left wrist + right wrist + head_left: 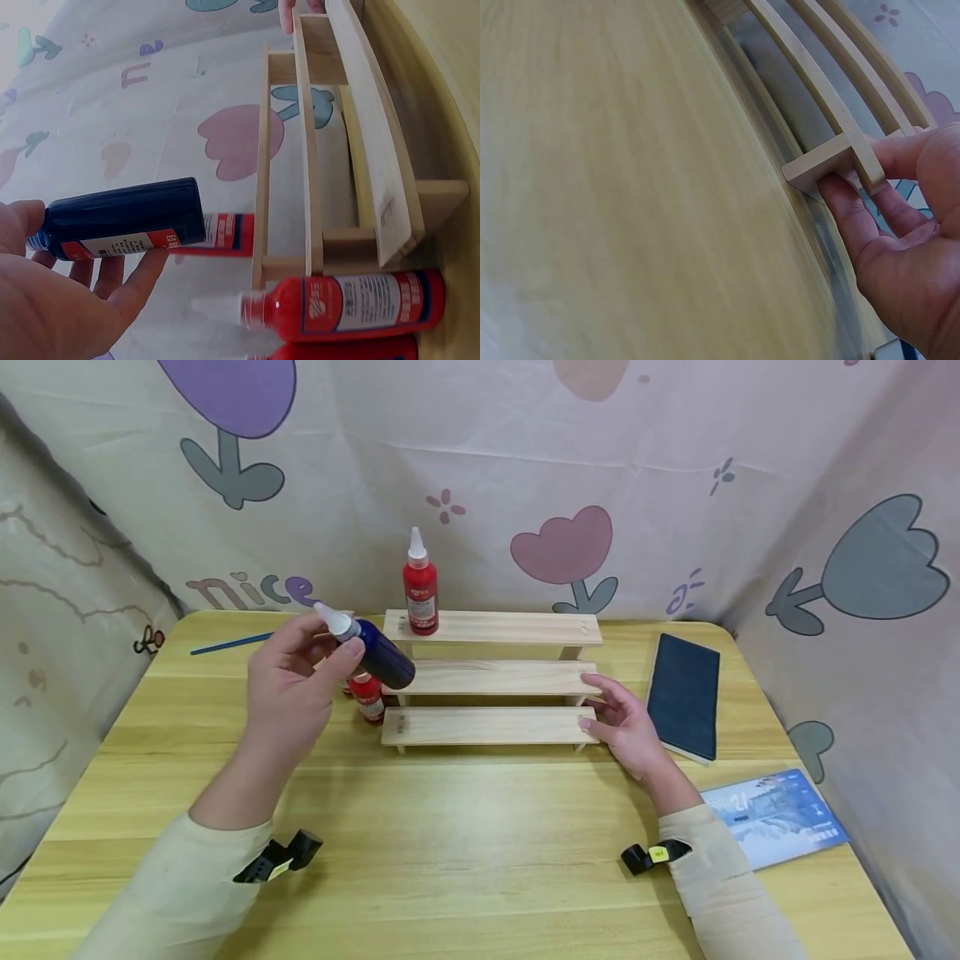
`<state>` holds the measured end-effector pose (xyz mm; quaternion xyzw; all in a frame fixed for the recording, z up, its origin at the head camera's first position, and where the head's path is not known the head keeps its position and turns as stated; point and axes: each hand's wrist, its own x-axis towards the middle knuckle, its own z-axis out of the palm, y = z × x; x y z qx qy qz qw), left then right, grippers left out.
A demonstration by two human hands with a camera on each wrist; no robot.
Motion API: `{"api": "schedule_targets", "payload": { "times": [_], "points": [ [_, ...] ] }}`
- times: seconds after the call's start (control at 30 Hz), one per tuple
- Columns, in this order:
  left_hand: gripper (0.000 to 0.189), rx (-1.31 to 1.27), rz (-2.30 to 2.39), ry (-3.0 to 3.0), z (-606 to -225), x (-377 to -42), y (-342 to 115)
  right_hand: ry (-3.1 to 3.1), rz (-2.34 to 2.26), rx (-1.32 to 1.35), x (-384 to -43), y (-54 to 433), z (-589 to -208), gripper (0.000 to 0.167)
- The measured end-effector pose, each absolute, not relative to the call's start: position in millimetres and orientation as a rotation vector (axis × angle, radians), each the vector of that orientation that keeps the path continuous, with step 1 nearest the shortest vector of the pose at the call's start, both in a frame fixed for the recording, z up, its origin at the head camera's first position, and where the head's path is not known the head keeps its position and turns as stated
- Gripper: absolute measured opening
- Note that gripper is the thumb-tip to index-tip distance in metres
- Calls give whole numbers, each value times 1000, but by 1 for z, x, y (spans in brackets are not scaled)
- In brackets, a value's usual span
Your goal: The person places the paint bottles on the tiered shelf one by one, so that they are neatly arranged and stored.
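My left hand [288, 702] holds a dark blue squeeze bottle [386, 655] with a white pointed cap, tilted in the air by the left end of a three-step wooden rack [487, 727]. Fingers and thumb grip it near the neck; its red and white label [124, 245] shows in the left wrist view. With my right hand [630, 735] I grip the right end of the rack's lower steps. One red bottle [422, 593] stands upright on the top step at the left. More red bottles [368, 700] stand beside the rack's left end, partly hidden behind the blue bottle and my hand.
A thin blue stick [228, 644] lies at the back left of the wooden table [480, 860]. To the right of the rack are a dark notebook [682, 697] and a blue-and-white booklet [780, 818]. Printed cloth [480, 468] hangs behind the table.
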<state>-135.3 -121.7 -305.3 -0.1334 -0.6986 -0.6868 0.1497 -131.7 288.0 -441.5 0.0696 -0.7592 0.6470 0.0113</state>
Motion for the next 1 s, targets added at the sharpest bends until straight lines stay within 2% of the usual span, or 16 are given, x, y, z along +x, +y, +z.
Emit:
{"api": "schedule_targets", "payload": {
  "times": [0.5, 1.0],
  "points": [
    [28, -540, -2050, -2081, -310, -144, -84, -2333, 2047, 246, -132, 287, -443, 68],
    [30, -654, -2063, -2117, -296, -160, -30, -2321, 2075, 233, -131, 285, -441, 70]
  ]
}}
